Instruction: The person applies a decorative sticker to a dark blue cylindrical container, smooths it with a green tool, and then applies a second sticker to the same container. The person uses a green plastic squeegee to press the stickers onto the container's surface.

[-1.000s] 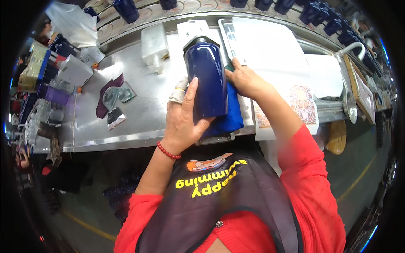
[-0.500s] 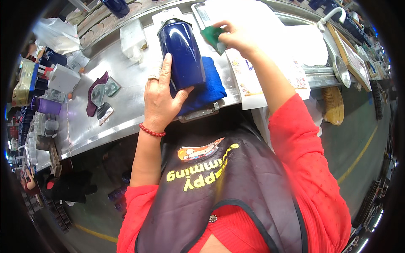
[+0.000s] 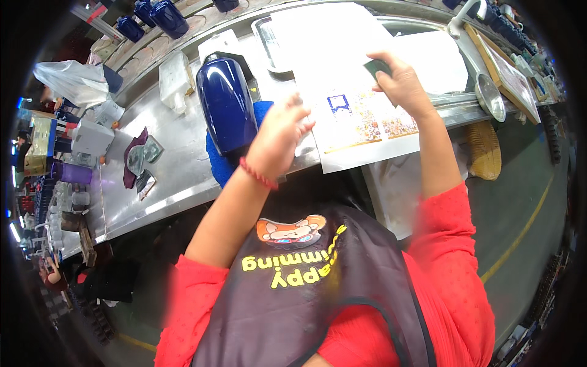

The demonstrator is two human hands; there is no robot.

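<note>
Blue bottle [image 3: 226, 107], on a blue cloth [image 3: 215, 162] just left of the left hand [image 3: 280, 131], fingers spread; its visible face bears no print yet. Right hand [image 3: 400, 85] pinches a dark-green pad [image 3: 376, 68] above a patterned sheet [image 3: 367, 125].

A factory workshop, indicated by the metal workbench [image 3: 174, 139] and the ledge [image 3: 136, 55] of blue bottles [image 3: 169, 19] (several alike). A yellow line [image 3: 509, 249] crosses the floor [image 3: 510, 202].

Bottle [image 3: 227, 107] on a towel [image 3: 218, 164], left of the printed sheet [image 3: 367, 122] on the tabletop [image 3: 177, 144]
A plastic container [image 3: 174, 81] lies to the bottle's left, a tray [image 3: 263, 38] beyond to its right; a ladle [image 3: 490, 98] is right of the sheet; more bottles [image 3: 169, 18] stand behind the tabletop.
</note>
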